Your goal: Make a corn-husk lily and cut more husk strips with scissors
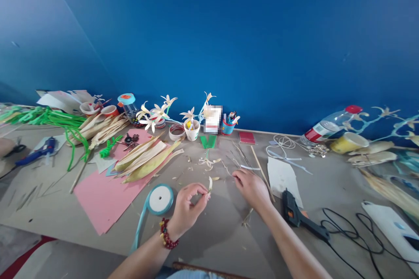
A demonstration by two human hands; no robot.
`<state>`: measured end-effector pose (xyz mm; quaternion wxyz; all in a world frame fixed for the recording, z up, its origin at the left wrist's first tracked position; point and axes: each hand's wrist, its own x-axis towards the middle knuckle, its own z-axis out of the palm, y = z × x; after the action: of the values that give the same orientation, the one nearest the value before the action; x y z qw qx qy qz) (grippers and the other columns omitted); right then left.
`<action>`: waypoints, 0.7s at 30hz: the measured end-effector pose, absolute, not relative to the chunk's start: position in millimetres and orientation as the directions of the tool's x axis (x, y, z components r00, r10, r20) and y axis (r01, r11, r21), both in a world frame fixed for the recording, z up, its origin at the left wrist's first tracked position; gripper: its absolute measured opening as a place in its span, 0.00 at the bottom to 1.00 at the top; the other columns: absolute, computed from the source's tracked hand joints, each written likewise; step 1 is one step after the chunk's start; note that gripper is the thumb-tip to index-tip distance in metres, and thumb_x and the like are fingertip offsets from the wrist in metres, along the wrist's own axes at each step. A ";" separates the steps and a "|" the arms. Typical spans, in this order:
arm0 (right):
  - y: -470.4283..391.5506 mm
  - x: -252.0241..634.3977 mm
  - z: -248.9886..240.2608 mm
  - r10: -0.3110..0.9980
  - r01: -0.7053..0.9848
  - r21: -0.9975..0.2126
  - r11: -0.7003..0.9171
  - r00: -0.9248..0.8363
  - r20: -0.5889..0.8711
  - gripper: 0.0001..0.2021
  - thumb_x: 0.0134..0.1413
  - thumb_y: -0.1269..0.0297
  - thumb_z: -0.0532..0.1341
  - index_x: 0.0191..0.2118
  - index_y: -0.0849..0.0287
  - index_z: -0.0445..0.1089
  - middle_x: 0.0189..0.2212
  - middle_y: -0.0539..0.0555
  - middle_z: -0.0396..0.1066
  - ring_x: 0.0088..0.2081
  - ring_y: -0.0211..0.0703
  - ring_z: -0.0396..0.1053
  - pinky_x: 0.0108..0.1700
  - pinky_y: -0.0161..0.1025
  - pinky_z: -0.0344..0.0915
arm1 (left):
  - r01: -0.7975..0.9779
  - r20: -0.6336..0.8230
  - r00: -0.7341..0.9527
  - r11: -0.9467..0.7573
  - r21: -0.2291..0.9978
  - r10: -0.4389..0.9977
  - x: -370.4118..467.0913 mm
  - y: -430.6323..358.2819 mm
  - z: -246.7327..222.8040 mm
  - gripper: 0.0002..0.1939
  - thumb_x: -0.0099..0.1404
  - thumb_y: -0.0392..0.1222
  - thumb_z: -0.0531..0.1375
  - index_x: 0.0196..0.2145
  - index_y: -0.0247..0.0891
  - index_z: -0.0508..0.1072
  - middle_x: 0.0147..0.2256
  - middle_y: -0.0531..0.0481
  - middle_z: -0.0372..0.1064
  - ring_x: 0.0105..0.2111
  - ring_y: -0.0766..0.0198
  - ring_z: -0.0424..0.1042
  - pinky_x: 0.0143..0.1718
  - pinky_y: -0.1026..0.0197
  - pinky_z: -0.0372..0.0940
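In our left hand (190, 207), the thumb and forefinger pinch a small pale petal (210, 183), tip upward, low over the middle of the tabletop (225, 239). Our right hand (252, 187) is at the other side, fingers curled near some thin wires (241, 153); we cannot tell whether they grip anything.

Close around us there is plenty to work past. A roll of blue tape (160, 199) lies just beside our left hand, its loose tail running down near the forearm. A thin wooden stick (258, 163) slants past our right hand, and a black glue gun (294, 211) lies beside the right forearm, its front on a white sheet (283, 174), its black cable (352, 250) looping off to the right.

Ahead of us, a pale flower (207, 162) lies among scattered scraps. Beyond it stand a white cup (192, 131) and a pen holder (228, 126). To our left, dry husks (147, 163) lie partly over pink paper (98, 202), with green stems (63, 117) farther off; to our far right, a clear bottle (324, 128) leans near a tipped yellow cup (347, 144)
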<state>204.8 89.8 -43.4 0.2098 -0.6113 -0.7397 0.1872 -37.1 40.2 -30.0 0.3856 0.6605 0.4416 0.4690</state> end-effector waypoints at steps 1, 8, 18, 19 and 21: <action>88.3 205.5 -44.2 0.984 0.782 -0.598 0.173 -0.158 0.078 0.08 0.56 0.70 0.57 0.34 0.56 0.73 0.34 0.55 0.76 0.37 0.48 0.72 0.42 0.41 0.65 | 0.223 0.273 0.172 -0.308 0.925 0.946 -37.2 40.4 -30.0 0.07 0.65 0.35 0.58 0.28 0.39 0.72 0.30 0.47 0.76 0.32 0.60 0.75 0.38 0.61 0.68; 60.2 190.5 -43.0 0.998 0.315 -0.948 0.042 -0.061 0.024 0.16 0.59 0.54 0.61 0.46 0.60 0.71 0.35 0.57 0.77 0.35 0.45 0.74 0.36 0.39 0.71 | 0.233 0.244 0.156 -0.275 0.933 0.957 -34.5 39.4 -32.0 0.07 0.63 0.38 0.60 0.27 0.39 0.72 0.30 0.48 0.76 0.32 0.60 0.75 0.37 0.61 0.67; 19.3 149.2 -26.8 0.998 -0.181 -0.983 -0.008 0.057 -0.019 0.14 0.50 0.59 0.71 0.42 0.56 0.74 0.32 0.52 0.74 0.33 0.41 0.71 0.35 0.35 0.68 | 0.184 0.280 0.119 -0.298 0.937 0.953 -29.1 34.1 -30.8 0.06 0.64 0.37 0.60 0.29 0.39 0.72 0.30 0.48 0.76 0.33 0.60 0.75 0.38 0.61 0.67; 17.0 147.0 -28.2 0.998 -0.154 -0.988 0.029 0.066 0.019 0.14 0.51 0.59 0.71 0.42 0.56 0.73 0.32 0.52 0.74 0.34 0.41 0.71 0.35 0.35 0.68 | 0.185 0.285 0.119 -0.303 0.935 0.951 -29.0 32.9 -29.3 0.05 0.64 0.37 0.60 0.29 0.39 0.72 0.31 0.47 0.76 0.33 0.60 0.74 0.38 0.61 0.67; 13.4 143.3 -30.5 0.994 -0.101 -0.991 0.090 0.076 0.082 0.12 0.53 0.61 0.69 0.43 0.55 0.72 0.32 0.52 0.74 0.34 0.42 0.71 0.36 0.35 0.68 | 0.188 0.286 0.121 -0.305 0.934 0.950 -28.8 30.6 -25.6 0.05 0.65 0.36 0.60 0.30 0.38 0.72 0.30 0.48 0.76 0.33 0.60 0.74 0.38 0.61 0.66</action>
<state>143.3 13.4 -30.5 0.5642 -0.4688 -0.4761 0.4850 -28.8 30.6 -25.6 0.3876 0.6406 0.4441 0.4921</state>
